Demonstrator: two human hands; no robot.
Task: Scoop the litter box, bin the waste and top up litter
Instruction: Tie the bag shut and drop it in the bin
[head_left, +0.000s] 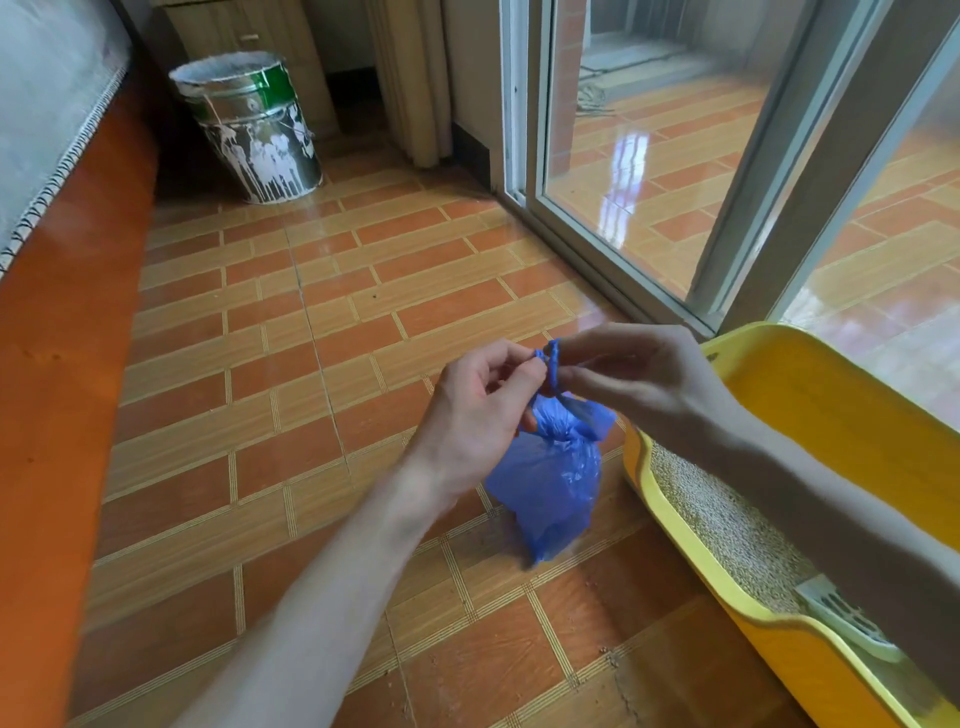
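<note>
A small blue plastic bag (553, 493) hangs above the tiled floor, bunched at its neck with twisted handles rising from it. My left hand (478, 410) pinches one twisted handle strand at the top. My right hand (639, 379) pinches the other strand just beside it, fingers curled round the blue loop. To the right stands the yellow litter box (675, 535) with pale granular litter (727, 525) inside. A white slotted scoop (841, 613) lies in the litter at the box's near end, partly hidden by my right forearm.
A paint-splashed metal bucket (254, 124) with a white liner stands at the back left. An orange ledge (62, 415) runs along the left. A sliding glass door (639, 171) borders the right, and its track meets the litter box's far corner. Litter crumbs dot the near floor tiles.
</note>
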